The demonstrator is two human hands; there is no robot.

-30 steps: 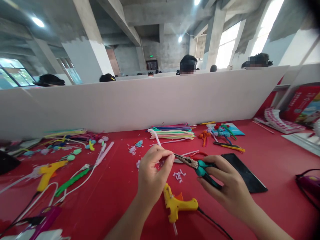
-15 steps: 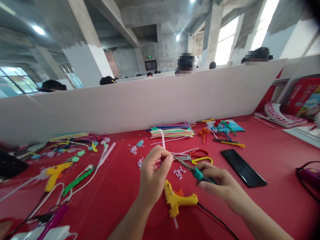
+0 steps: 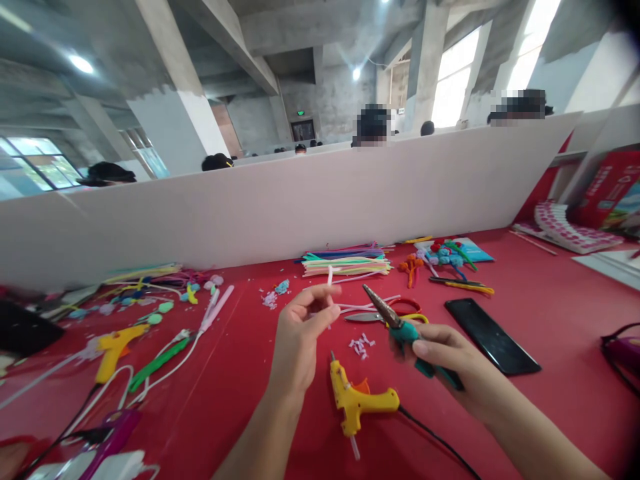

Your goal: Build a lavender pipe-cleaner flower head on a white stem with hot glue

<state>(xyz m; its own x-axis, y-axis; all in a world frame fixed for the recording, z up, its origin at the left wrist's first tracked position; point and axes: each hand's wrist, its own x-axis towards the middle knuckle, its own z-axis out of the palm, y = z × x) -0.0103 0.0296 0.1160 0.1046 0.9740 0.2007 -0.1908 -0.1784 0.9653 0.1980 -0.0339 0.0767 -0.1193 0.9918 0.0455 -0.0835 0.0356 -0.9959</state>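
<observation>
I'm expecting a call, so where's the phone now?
In the head view, the black phone lies right of the right hand, on the red table.

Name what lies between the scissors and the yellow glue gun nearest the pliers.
In the head view, a loose little pile of pale lilac snippets lies on the red tabletop between the scissors and that glue gun.

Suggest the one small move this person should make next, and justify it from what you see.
Probably the right hand should ease the tips of the pliers over to the pale fuzzy stem. The left hand has the stem between its fingers, and the pliers are in the right hand, their tips raised but apart from the stem.
</observation>
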